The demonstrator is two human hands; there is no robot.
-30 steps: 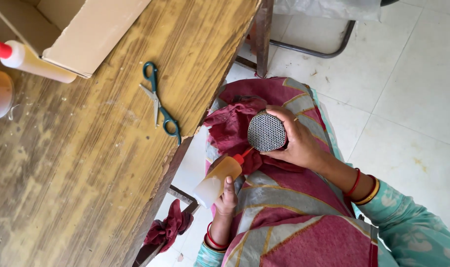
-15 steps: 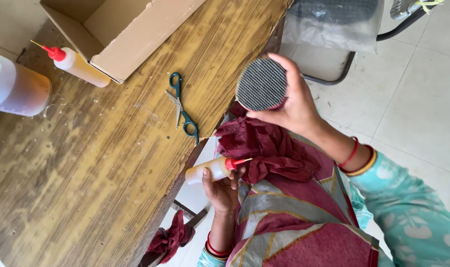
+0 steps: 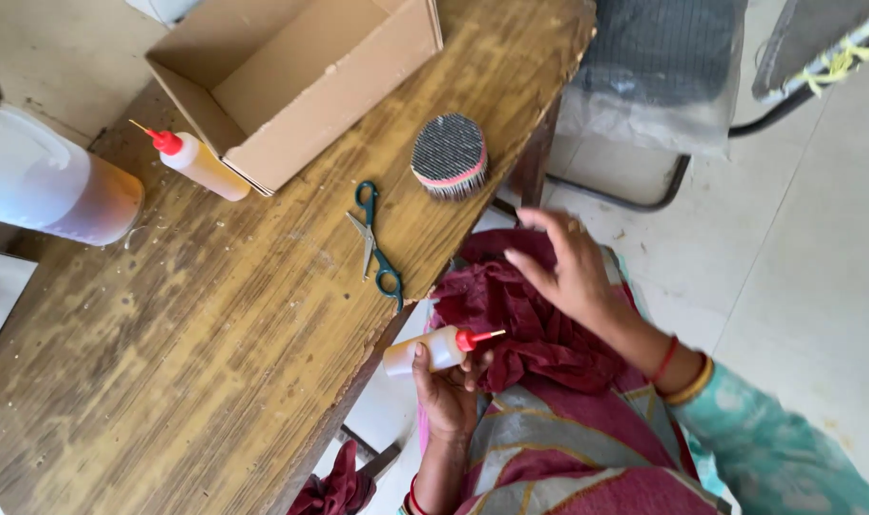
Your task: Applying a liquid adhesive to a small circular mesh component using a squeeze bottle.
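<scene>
— What is different from a moment ago?

— The round dark disc with the pink band [image 3: 449,155] was up in the right hand [image 3: 573,272] half a second back; now it sits on the desk [image 3: 167,381] close to the right edge, just beyond the green-handled scissors [image 3: 375,243]. The right hand is off it and empty, fingers [image 3: 525,267] spread loosely above the maroon cloth [image 3: 520,324] in the lap.

— And the other hand?

— The left hand [image 3: 444,386] has its fingers closed round a small glue bottle with a red nozzle [image 3: 434,348], held just off the desk's near edge, nozzle pointing right towards the cloth. It was held there in the earlier pictures too.

— So what do you make of it?

— I'd judge the disc has been put down, and that the free hand is over the cloth.

— Any packages about?

— An open brown cardboard box [image 3: 301,91] at the far edge, blank on the sides I can see. A second red-tipped squeeze bottle [image 3: 201,162] lies against its left corner. Further left, a big translucent jug with amber liquid [image 3: 48,191], lying on its side. I can see no label on either.
</scene>
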